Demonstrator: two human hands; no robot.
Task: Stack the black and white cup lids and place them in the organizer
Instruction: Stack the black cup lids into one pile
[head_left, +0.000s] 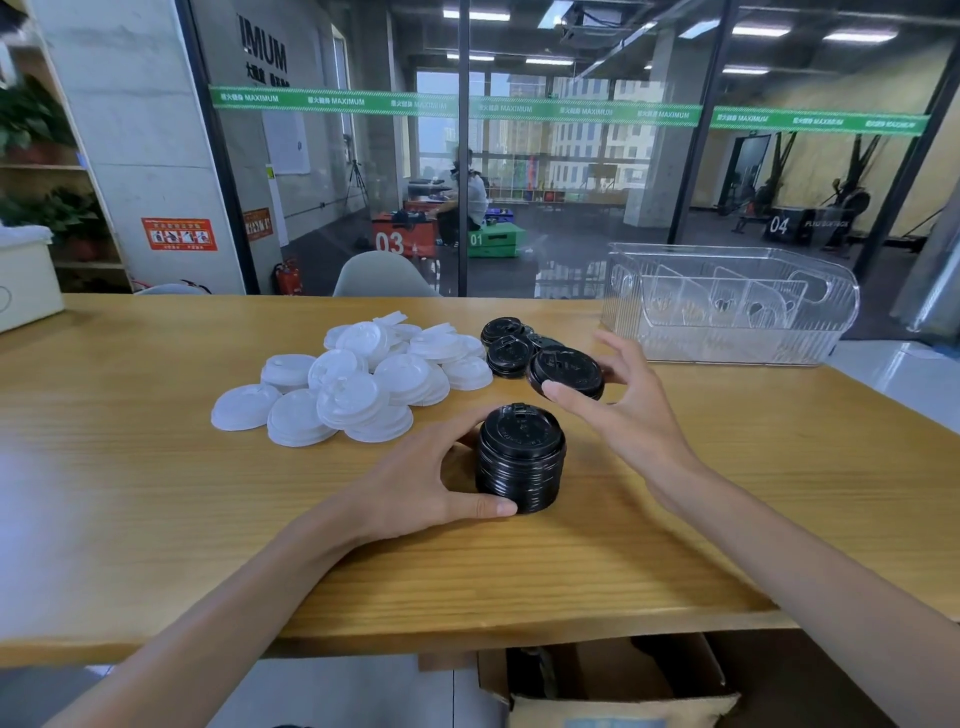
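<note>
While the left hand grips the black stack, the right hand seemingly pinches a black lid.

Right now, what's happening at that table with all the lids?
A person is stacking black lids. The left hand grips the stack of black lids on the wooden table, while the right hand pinches a single black lid just beyond it. A few loose black lids and the white lid pile remain unsorted. The clear organizer holds no lids yet.
</note>
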